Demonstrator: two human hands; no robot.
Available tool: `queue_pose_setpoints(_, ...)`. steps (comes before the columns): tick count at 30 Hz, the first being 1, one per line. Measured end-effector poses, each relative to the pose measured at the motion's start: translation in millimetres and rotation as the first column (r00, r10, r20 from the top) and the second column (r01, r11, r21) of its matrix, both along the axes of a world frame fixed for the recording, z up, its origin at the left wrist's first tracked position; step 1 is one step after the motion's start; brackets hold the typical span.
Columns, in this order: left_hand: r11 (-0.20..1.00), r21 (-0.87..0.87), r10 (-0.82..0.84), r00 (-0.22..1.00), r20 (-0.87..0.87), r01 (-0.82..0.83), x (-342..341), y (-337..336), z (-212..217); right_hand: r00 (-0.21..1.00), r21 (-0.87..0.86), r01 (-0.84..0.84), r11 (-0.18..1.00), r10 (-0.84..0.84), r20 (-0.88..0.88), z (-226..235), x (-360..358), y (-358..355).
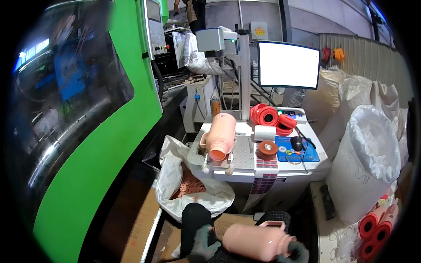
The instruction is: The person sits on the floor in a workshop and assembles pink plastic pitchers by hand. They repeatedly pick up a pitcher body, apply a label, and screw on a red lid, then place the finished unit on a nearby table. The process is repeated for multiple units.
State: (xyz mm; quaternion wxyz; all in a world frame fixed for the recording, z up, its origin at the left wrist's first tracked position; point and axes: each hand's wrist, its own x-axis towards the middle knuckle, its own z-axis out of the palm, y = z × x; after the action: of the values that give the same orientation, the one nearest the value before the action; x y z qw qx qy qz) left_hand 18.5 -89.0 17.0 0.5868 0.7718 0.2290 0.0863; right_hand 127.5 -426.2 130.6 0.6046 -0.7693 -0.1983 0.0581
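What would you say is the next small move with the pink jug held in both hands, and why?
Probably keep it in the lap: the left hand and right hand grip the pink jug, but another pink jug already lies on the work plate under the machine head.

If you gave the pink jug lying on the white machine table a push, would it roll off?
The pink jug lies on its side and looks round, so it would probably roll. Its side handle might stop it after part of a turn. It looks like a hollow plastic shell, open at the near end, so it is likely light and easy to shove.
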Motion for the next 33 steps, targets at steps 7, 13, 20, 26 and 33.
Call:
queue_pose_setpoints(7,0.72,0.584,-0.657,0.639,0.4,0.375,39.2,-68.9,97.4,0.9,-0.29,-0.338,0.895,0.398,0.179,49.1,-22.6,48.7)
queue_pose_setpoints(13,0.048,0.565,-0.879,0.303,-0.368,0.824,66.4,-109.4,128.5,0.833,-0.753,-0.366,0.547,0.553,-0.003,39.6,-37.9,29.4)
queue_pose_setpoints(20,0.021,0.556,-0.894,0.265,-0.361,0.831,75.8,-107.9,121.7,0.816,-0.736,-0.225,0.638,0.536,0.215,-5.1,-40.1,22.8)
queue_pose_setpoints(26,0.487,0.489,-0.84,0.542,0.034,0.723,86.1,-26.7,134.1,0.789,-0.562,0.269,0.782,0.156,0.594,22.1,-21.0,19.0)
queue_pose_setpoints(33,0.568,0.577,-0.812,0.517,0.273,0.587,40.0,-6.3,136.4,0.926,0.364,0.165,0.917,-0.271,0.262,-23.5,34.1,136.8)
